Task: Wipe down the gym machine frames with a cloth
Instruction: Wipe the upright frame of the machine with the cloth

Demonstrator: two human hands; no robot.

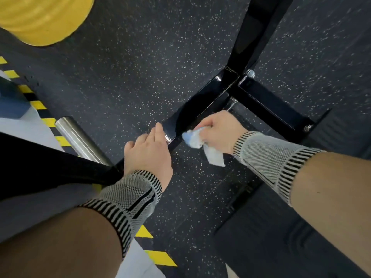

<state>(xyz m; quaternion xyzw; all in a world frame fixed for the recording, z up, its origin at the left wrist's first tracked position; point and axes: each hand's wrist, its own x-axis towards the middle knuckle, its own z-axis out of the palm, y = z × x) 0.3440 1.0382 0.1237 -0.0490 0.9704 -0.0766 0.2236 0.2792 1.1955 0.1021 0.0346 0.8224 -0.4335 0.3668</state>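
Note:
A glossy black steel frame (210, 101) of a gym machine lies low over the speckled floor, with a crossbar and an upright tube joined by bolts. My right hand (218, 131) is shut on a crumpled white and pale blue cloth (197, 142), pressing it against the near end of the frame bar; a loose corner of the cloth hangs down. My left hand (148, 153) rests on the same bar just to the left of the cloth, fingers curled over it. Both wrists wear grey knitted striped bands.
A chrome bar sleeve (80, 139) juts out at the left beside a black padded part (40, 165). Yellow weight plates (42, 17) sit at the top left. Yellow and black hazard tape (38, 105) edges a pale platform. Dark speckled rubber floor (120, 67) surrounds the frame.

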